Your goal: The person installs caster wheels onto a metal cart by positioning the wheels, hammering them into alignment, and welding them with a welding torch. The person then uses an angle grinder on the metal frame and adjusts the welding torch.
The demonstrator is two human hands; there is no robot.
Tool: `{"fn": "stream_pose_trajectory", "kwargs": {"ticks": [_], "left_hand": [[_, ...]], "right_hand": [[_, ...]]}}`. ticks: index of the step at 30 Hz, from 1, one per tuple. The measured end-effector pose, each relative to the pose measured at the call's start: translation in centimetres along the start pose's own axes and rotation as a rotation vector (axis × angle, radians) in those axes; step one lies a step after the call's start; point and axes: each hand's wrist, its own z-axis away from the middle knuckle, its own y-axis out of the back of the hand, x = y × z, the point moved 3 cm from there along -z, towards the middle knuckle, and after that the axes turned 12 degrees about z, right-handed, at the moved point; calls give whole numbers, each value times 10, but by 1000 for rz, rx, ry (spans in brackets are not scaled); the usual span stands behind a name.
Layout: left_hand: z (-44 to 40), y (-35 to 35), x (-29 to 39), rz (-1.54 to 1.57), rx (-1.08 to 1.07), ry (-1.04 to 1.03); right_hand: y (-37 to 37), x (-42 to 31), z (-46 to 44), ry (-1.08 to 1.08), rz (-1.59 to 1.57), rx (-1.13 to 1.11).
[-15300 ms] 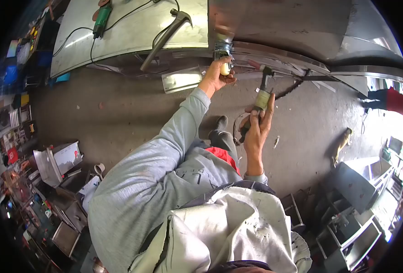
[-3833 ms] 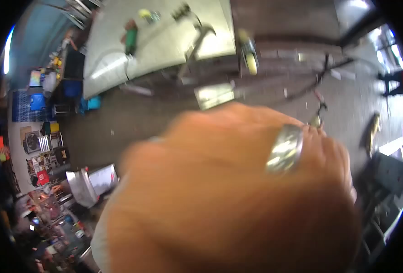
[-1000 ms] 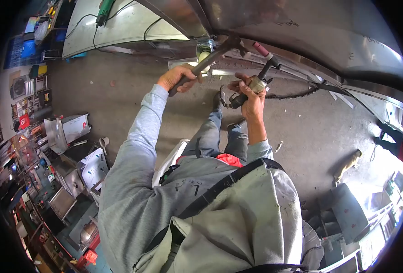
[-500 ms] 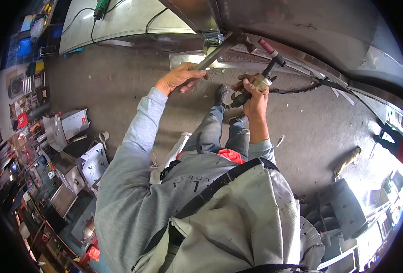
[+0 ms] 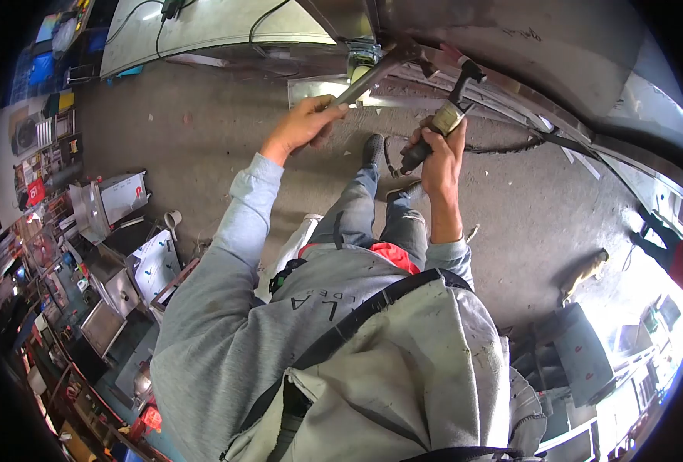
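My left hand (image 5: 304, 125) is closed around the lower handle of a hammer (image 5: 366, 83) with a metal shaft. The hammer's head points up and to the right, close to the lower edge of a large metal panel (image 5: 526, 54). In my right hand (image 5: 441, 158) is a TIG welding torch (image 5: 448, 117), its black grip and pale gold collar partly covered by my fingers. The torch's dark head and pinkish nozzle point up toward the panel's edge. Whether either tool touches the metal, I cannot tell.
A dark cable (image 5: 503, 148) runs along the floor below the panel. At the upper left is a pale metal surface (image 5: 226, 31) with cords on it. Sheet-metal pieces (image 5: 156, 266) stand at left, and a grey box (image 5: 584, 354) stands at lower right. An animal (image 5: 585, 275) is on the floor at right.
The torch in my right hand has moved up, its nozzle nearer the panel's edge. My left hand and the hammer have shifted slightly up. Both grips stay closed.
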Motion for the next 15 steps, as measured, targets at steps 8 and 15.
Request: {"fn": "stream_pose_trajectory", "kwargs": {"ticks": [8,15], "left_hand": [[15,-21,6,-102,154,-21],[15,-28,8,-71,144,-7]], "right_hand": [[-26,-11,19,351,618,-9],[-32,-5,25,336,644,-1]]}}
